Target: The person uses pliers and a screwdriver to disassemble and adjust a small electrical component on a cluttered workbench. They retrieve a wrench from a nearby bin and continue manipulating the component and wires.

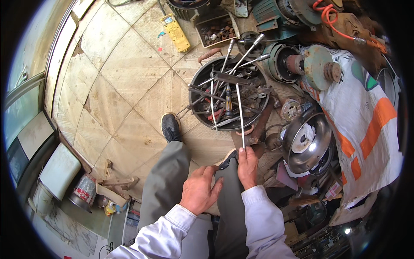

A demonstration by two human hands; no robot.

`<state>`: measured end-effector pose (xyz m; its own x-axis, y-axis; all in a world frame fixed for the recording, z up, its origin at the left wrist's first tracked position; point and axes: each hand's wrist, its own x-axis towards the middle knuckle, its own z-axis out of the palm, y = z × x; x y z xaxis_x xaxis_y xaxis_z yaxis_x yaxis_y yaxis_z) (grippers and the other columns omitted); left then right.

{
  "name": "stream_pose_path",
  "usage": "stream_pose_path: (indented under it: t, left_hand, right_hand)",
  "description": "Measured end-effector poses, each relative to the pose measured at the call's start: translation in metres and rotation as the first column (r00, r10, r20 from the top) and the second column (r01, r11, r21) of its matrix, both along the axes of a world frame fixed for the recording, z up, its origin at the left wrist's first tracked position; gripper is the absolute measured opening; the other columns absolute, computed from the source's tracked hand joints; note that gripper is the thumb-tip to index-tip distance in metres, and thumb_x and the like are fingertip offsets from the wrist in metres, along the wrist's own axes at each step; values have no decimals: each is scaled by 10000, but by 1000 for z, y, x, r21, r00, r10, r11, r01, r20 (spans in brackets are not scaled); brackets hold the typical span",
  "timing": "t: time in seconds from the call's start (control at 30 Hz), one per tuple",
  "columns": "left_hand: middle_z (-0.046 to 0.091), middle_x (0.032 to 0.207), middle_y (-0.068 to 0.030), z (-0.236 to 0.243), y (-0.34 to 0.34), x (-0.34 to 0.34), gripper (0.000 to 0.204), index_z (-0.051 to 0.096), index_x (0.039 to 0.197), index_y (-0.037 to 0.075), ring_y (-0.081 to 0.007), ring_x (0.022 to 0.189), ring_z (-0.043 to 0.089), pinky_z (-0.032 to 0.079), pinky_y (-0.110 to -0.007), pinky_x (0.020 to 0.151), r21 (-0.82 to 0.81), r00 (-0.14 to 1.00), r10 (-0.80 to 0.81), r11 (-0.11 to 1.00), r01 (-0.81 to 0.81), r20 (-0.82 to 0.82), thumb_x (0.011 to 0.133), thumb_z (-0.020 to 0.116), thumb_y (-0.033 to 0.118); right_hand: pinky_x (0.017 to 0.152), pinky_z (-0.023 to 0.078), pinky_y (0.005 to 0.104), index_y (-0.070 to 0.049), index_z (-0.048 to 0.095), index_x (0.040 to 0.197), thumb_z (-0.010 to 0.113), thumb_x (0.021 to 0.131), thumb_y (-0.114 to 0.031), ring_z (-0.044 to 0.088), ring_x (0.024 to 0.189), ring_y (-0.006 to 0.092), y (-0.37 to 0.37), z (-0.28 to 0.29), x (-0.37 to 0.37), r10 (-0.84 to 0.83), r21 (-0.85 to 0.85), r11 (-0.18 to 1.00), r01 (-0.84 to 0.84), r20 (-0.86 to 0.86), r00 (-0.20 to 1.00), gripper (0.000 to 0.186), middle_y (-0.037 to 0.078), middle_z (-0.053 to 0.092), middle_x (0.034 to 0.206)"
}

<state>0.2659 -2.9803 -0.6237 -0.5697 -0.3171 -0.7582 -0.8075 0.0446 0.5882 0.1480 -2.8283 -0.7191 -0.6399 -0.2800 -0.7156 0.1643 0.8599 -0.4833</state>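
Head view: the left hand (pixel 198 190) hovers by the legs (pixel 166 172), thumb spread from its fingers; the right hand (pixel 247 168) pinches the near end of a rod (pixel 240 114), which reaches over a basin (pixel 202 118) of tools (pixel 228 101).

Worn beige floor tiles (pixel 129 64), chipped and streaked with brown, spread diagonally across a room in soft, pale light. Along the left edge, a metal frame (pixel 24 90) borders pale panes (pixel 28 110), near a white, round-cornered piece of furniture (pixel 59 169) and a grey-veined slab (pixel 71 226).
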Motion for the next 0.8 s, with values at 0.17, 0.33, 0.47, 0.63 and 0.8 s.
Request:
stream_pose_path:
  t: [0.17, 0.33, 0.47, 0.63, 0.8]
  left_hand:
    - [676, 1044, -193, 0, 5, -6, 343, 631, 1131, -21, -325, 939, 686, 543, -415, 806, -1, 1000, -27, 1000, 27, 7, 871, 681, 198]
    - [676, 1054, -190, -1, 9, -7, 340, 632, 1127, -21, -321, 940, 687, 543, -409, 808, -13, 999, -44, 999, 44, -11, 873, 679, 201]
    - [675, 1048, -188, -1, 8, -6, 339, 631, 1125, -22, -318, 940, 688, 544, -407, 807, -10, 999, -39, 999, 39, 4, 875, 679, 203]
    - [671, 1037, -193, -5, 8, -3, 338, 630, 1124, -22, -321, 940, 688, 544, -411, 801, -18, 1000, -27, 999, 27, -12, 875, 680, 201]
    - [668, 1033, -200, -3, 7, -2, 339, 627, 1122, -25, -329, 932, 689, 544, -416, 793, -22, 1000, -22, 1000, 22, -12, 873, 681, 199]
  right_hand:
    - [713, 467, 521, 36, 579, 1049, 505, 988, -151, 630, 813, 474, -2, -9, 8, 154, 36, 988, -150, -146, 977, 210, 275, 649, 854]
    - [676, 456, 524, 30, 587, 959, 508, 994, -163, 613, 783, 483, -23, -21, -4, 114, 131, 987, -90, -189, 975, 211, 284, 640, 810]
    - [581, 430, 439, 26, 563, 873, 514, 1021, -235, 554, 591, 340, -24, -5, 10, -70, -72, 996, 58, -172, 983, 304, 201, 569, 662]
    - [549, 412, 408, 14, 558, 875, 497, 1032, -259, 516, 530, 273, -55, 15, 2, -102, -190, 977, 94, -35, 994, 320, 146, 522, 591]
    - [620, 434, 451, 31, 584, 875, 481, 1026, -296, 559, 626, 367, -96, -10, -18, 69, -79, 994, -77, -101, 992, 374, 239, 567, 695]
